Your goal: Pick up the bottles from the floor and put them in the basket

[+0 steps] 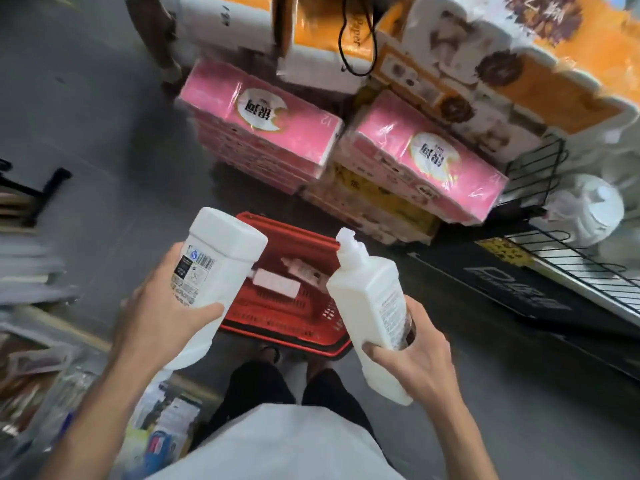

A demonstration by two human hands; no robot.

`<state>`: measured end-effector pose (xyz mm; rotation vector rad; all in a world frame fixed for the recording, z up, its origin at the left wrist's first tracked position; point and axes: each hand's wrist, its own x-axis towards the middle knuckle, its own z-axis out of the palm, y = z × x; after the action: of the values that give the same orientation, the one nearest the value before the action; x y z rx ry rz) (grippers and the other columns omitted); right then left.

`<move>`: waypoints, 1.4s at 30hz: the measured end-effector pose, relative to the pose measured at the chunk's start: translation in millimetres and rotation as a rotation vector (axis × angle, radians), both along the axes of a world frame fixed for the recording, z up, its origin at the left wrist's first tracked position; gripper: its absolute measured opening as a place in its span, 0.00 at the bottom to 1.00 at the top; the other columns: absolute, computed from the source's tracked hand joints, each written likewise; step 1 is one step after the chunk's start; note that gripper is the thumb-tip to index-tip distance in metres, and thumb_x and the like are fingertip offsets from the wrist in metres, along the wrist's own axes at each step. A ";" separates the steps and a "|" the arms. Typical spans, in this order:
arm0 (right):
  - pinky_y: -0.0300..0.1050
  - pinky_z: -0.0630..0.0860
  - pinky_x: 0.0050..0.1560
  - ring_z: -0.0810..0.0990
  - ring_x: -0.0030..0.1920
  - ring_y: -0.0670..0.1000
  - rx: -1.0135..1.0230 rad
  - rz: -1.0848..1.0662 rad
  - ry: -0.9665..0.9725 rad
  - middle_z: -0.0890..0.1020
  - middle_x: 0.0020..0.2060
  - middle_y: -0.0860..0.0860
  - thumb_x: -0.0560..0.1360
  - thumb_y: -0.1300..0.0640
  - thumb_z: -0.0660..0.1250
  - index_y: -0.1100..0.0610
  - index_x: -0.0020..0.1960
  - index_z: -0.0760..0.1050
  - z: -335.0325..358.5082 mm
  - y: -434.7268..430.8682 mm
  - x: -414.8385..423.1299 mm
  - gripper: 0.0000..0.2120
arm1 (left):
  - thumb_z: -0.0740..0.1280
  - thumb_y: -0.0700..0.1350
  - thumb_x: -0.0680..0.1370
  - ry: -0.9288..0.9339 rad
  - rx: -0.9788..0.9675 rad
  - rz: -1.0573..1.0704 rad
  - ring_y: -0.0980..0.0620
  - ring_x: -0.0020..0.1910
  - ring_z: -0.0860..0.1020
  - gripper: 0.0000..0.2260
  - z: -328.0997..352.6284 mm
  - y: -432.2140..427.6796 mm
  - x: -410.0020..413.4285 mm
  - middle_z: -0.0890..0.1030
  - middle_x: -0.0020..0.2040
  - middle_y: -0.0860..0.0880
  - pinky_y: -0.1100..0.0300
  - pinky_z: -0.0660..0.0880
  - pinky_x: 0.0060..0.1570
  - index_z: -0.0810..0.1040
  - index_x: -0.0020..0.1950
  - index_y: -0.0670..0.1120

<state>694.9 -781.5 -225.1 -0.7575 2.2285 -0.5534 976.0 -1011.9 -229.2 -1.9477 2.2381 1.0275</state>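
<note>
The left hand (pixel 166 306) was clamped round the large white bottle (pixel 221 268), thumb across its front; the bottle's long axis ran steeply, its broad flat end pointing up and away and its narrower end down toward the person, and it was held over the left edge of the red basket (pixel 277 225). The basket stood on the grey floor (pixel 104 133) just ahead of the person's feet, and two small white bottles (pixel 277 283) lay on their sides inside it, lengthwise roughly left to right. Over the basket's right edge, the right hand (pixel 412 362) gripped the lower half of a pump bottle (pixel 367 299), which tilted with its nozzle up and leftward. Pink tissue packs (pixel 263 123) were stacked beyond the basket's far edge
</note>
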 end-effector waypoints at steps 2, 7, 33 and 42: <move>0.39 0.73 0.46 0.76 0.52 0.34 0.026 -0.032 -0.022 0.74 0.52 0.21 0.57 0.37 0.76 0.25 0.63 0.63 -14.9 1.0 0.2 0.38 | 0.80 0.57 0.61 -0.030 -0.021 -0.038 0.44 0.45 0.78 0.40 -11.8 -10.6 -9.4 0.82 0.55 0.54 0.46 0.74 0.45 0.63 0.68 0.62; 0.35 0.70 0.45 0.77 0.51 0.35 0.086 -0.055 -0.052 0.77 0.48 0.26 0.58 0.38 0.76 0.30 0.65 0.63 -68.3 -10.7 -5.3 0.39 | 0.78 0.57 0.61 -0.047 -0.020 -0.082 0.42 0.48 0.79 0.39 -62.8 -21.0 -39.3 0.80 0.57 0.54 0.46 0.74 0.47 0.63 0.68 0.62; 0.52 0.69 0.45 0.83 0.53 0.63 0.605 0.152 0.003 0.84 0.52 0.57 0.63 0.33 0.73 0.55 0.73 0.61 -601.0 -89.9 -8.3 0.47 | 0.79 0.55 0.64 -0.432 0.239 -0.621 0.37 0.56 0.79 0.44 -571.9 -50.1 -103.6 0.76 0.63 0.46 0.45 0.76 0.48 0.61 0.74 0.53; 0.53 0.70 0.49 0.83 0.55 0.62 0.639 0.175 -0.010 0.83 0.55 0.57 0.66 0.35 0.75 0.49 0.78 0.54 -683.3 -75.1 -6.2 0.49 | 0.79 0.54 0.65 -0.481 0.257 -0.736 0.38 0.61 0.77 0.46 -663.9 -32.0 -104.4 0.72 0.71 0.46 0.44 0.76 0.55 0.58 0.78 0.51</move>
<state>688.7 -856.6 -908.5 -0.5909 2.1154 0.2392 871.5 -1043.9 -893.1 -0.9767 2.1111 0.6125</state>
